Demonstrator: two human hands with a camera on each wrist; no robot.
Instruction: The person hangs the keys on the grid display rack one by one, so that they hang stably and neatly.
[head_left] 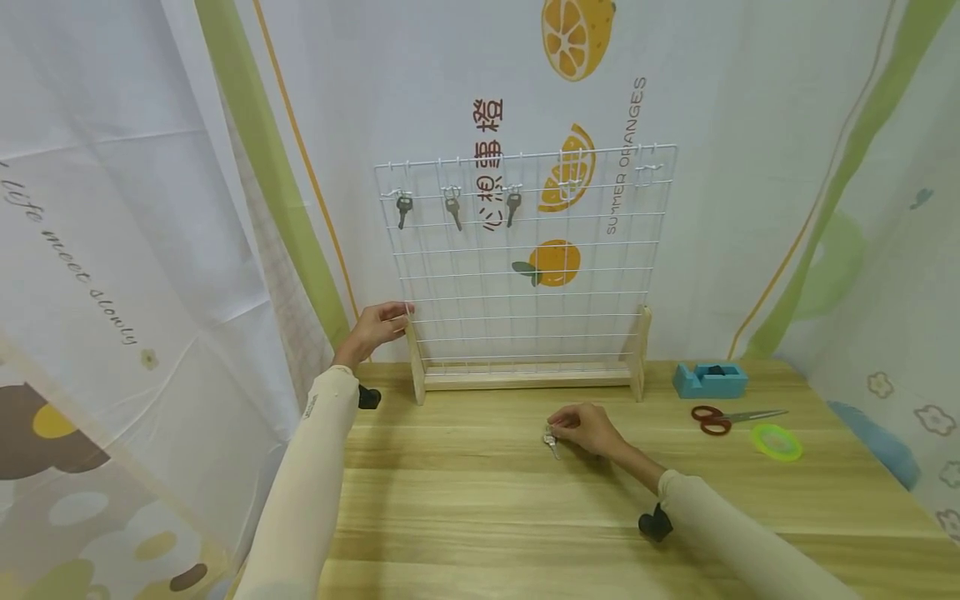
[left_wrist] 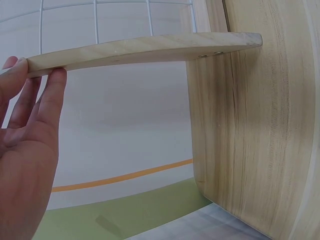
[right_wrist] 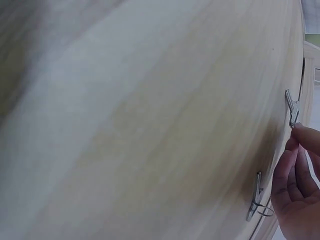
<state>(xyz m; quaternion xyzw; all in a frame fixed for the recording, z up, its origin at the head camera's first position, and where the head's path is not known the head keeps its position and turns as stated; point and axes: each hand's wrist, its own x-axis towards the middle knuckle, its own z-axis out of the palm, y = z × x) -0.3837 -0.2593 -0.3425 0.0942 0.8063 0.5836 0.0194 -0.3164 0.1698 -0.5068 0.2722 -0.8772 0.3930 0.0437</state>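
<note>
On the table stands a white wire grid rack (head_left: 525, 298) in a wooden stand (head_left: 525, 381). My left hand (head_left: 378, 327) grips the top of the stand's left side piece (left_wrist: 145, 50), thumb on one face and fingers on the other. Low over the table in front of the rack, my right hand (head_left: 592, 429) pinches a small silver key (head_left: 552, 442) near its ring, the blade pointing away from the fingertips. A second key (right_wrist: 256, 197) with a ring lies on the table beside that hand in the right wrist view. Three keys (head_left: 453, 208) hang from hooks on the grid's upper left.
More white hooks (head_left: 648, 173) sit on the grid's upper right. To the right on the table are a blue tape dispenser (head_left: 710, 382), red-handled scissors (head_left: 716, 419) and a yellow-green ring-shaped item (head_left: 777, 442). A printed curtain (head_left: 712, 250) hangs behind.
</note>
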